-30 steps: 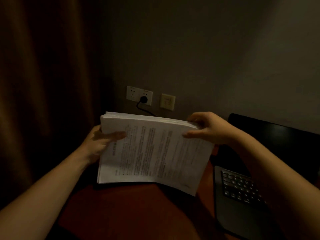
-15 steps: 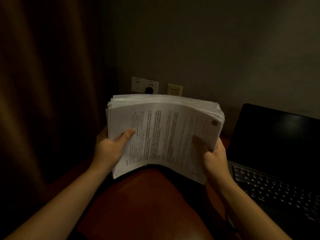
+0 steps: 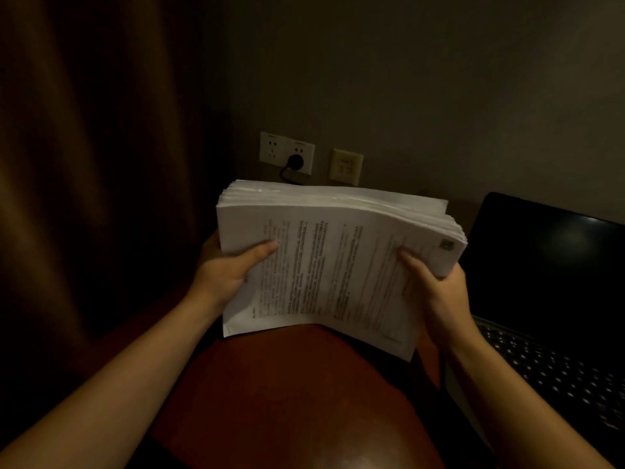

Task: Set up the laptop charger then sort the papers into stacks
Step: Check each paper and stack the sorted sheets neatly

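Paper stack (image 3: 338, 265) now tipped up, print facing the person, over the red-brown table (image 3: 287, 394), left of the laptop (image 3: 541, 265). A sec ago the right hand (image 3: 436, 292) sat on its top edge; now it grips low right. W/ the plug (image 3: 296, 161) in the wall socket (image 3: 272, 148), sorting's prob next. Left hand (image 3: 226, 269) grips the left edge, thumb in front; hands apart.
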